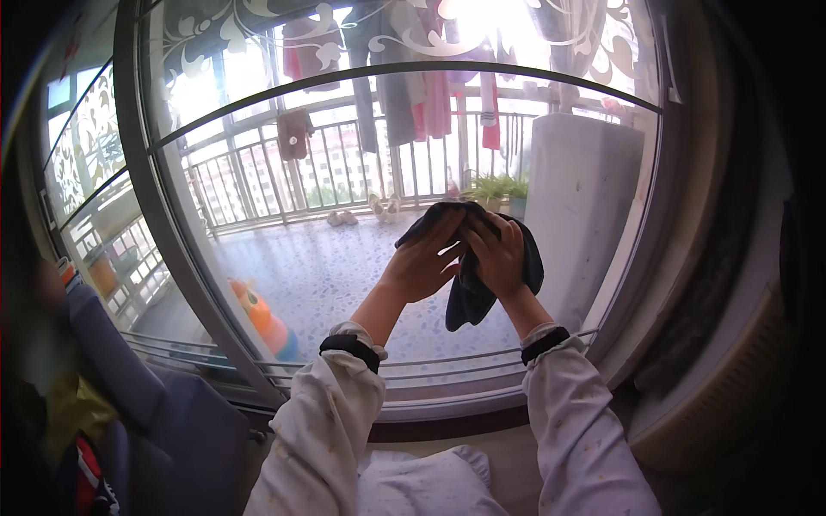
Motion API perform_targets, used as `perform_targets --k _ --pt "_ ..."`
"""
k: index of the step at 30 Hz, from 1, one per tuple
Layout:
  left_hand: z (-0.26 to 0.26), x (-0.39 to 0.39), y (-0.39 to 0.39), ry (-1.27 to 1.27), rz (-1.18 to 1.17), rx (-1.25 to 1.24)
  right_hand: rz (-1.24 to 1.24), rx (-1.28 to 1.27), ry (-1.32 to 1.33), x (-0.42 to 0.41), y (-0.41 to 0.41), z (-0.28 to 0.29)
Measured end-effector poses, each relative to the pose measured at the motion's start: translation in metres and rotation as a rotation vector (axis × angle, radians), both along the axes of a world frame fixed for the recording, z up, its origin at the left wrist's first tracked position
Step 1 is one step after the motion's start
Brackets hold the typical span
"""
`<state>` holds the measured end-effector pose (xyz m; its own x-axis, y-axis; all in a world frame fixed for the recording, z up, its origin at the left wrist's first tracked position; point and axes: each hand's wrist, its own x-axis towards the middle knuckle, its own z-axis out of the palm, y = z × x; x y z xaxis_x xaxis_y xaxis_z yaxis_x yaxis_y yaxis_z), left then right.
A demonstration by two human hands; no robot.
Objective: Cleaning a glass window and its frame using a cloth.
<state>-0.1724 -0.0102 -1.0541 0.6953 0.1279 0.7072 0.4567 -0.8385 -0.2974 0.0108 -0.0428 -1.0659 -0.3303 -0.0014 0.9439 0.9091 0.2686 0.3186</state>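
Note:
A dark cloth [471, 303] is bunched up in both of my hands in front of a glass sliding door [452, 407]. My left hand [423, 261] lies over the cloth's left part, its fingers stretched up and inward. On the cloth's right side, my right hand [500, 255] grips with bent fingers. The fingertips of the two hands nearly meet near the top of the cloth. One fold hangs down between and below the hands. Whether the cloth touches the glass, I cannot tell.
A grey padded seat [193, 426] stands at lower left. Beyond the glass are a colourful toy [261, 316], shoes [384, 208], potted plants [487, 188], hanging clothes [397, 103], a railing [335, 161] and a tall white appliance-like box [581, 213]. The door's upright frame [151, 213] is left.

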Motion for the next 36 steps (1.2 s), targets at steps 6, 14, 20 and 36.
perform_targets --k 6,14,20,36 --pt "0.089 -0.015 0.015 -0.009 0.019 0.202 0.014 0.068 0.004 -0.010 0.005 0.077" --pt "0.186 -0.029 0.020 -0.208 0.053 0.306 0.043 0.327 -0.045 -0.039 0.027 0.201" --pt "0.078 -0.035 0.016 -0.260 0.014 0.172 0.039 0.217 -0.035 -0.050 0.023 0.106" --pt "-0.138 -0.069 0.004 0.024 0.359 -0.075 0.037 -0.042 -0.280 -0.064 0.014 -0.069"
